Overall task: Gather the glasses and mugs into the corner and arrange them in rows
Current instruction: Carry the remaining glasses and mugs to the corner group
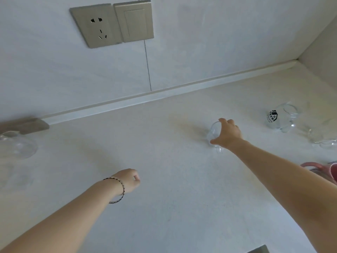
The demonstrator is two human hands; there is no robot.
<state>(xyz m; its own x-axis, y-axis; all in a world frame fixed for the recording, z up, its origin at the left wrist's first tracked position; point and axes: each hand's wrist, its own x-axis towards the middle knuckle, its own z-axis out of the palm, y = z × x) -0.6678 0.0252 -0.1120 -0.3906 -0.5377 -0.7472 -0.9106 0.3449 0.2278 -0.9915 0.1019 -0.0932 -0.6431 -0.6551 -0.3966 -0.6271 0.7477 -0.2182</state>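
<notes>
My right hand [228, 134] grips the rim of a small clear glass [213, 133] standing on the pale countertop [164, 207], right of centre. A clear glass mug with a black house logo [279, 116] stands further right, toward the corner. Beside it are more clear glasses [317, 136], partly cut off by the right edge. A pink mug [317, 166] shows behind my right forearm. At the far left sits a round clear glass [18, 146]. My left hand [128, 180], with a bracelet on the wrist, hovers over the counter with fingers curled and nothing in it.
The back wall carries a metal socket plate [95, 26] and a switch [135, 21]. A side wall [322, 55] meets it at the right and forms the corner. A grey flat object [27, 125] lies against the back edge at left.
</notes>
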